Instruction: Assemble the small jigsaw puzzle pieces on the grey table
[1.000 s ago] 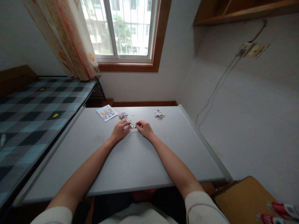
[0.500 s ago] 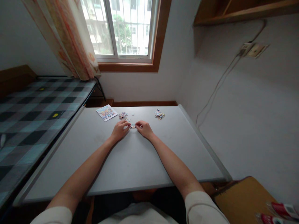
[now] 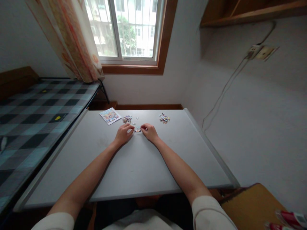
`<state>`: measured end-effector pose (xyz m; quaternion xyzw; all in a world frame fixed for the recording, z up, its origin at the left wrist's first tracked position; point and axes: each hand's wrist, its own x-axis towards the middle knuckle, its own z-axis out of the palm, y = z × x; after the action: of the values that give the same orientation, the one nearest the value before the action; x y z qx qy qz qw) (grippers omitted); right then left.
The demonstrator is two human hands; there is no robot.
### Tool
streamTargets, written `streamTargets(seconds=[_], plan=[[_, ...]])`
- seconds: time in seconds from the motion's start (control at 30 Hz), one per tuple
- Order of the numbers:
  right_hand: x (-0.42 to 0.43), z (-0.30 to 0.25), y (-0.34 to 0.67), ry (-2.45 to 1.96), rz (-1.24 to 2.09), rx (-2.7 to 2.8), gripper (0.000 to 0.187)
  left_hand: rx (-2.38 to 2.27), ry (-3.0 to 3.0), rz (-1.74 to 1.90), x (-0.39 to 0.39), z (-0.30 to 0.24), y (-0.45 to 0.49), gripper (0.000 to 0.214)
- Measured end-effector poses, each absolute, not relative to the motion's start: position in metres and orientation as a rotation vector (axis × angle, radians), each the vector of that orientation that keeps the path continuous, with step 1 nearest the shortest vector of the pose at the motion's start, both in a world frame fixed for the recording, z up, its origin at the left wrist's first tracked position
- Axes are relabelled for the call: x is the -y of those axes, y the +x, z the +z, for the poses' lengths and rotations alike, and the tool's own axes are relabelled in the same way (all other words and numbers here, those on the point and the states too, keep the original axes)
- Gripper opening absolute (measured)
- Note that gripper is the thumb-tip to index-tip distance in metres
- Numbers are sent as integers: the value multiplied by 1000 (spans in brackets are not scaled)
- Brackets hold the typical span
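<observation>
A small group of joined jigsaw puzzle pieces (image 3: 137, 130) lies on the white table (image 3: 134, 166) between my hands. At its left end my left hand (image 3: 124, 133) is closed in a pinch, fingertips touching the pieces. My right hand (image 3: 149, 132) is also pinched, its fingertips at the right end of the same group. Just beyond my hands, a heap of loose puzzle pieces (image 3: 127, 119) sits to the left, with a few single pieces (image 3: 137, 118) beside it. Another heap of pieces (image 3: 165, 118) lies farther right.
A picture card (image 3: 110, 116) rests at the table's far left. A bed with a checked cover (image 3: 50, 108) stands along the left side. Beyond the table are a wall and a window (image 3: 134, 32). A wooden chair (image 3: 254, 204) with red packages (image 3: 291, 218) is at lower right.
My right hand has shifted slightly right, showing more of the joined pieces between my hands. The left hand stays in nearly the same place. The view has moved a little.
</observation>
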<state>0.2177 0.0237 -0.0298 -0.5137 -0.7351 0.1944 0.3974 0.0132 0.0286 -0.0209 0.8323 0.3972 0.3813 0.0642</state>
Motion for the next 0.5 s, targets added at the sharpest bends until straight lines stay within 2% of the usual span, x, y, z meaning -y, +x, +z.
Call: streamTargets(seconds=[0.5], plan=[[-91,-16,230,-1604,380,1782,15,-1284,2529,1101,-22,-15,16,12]])
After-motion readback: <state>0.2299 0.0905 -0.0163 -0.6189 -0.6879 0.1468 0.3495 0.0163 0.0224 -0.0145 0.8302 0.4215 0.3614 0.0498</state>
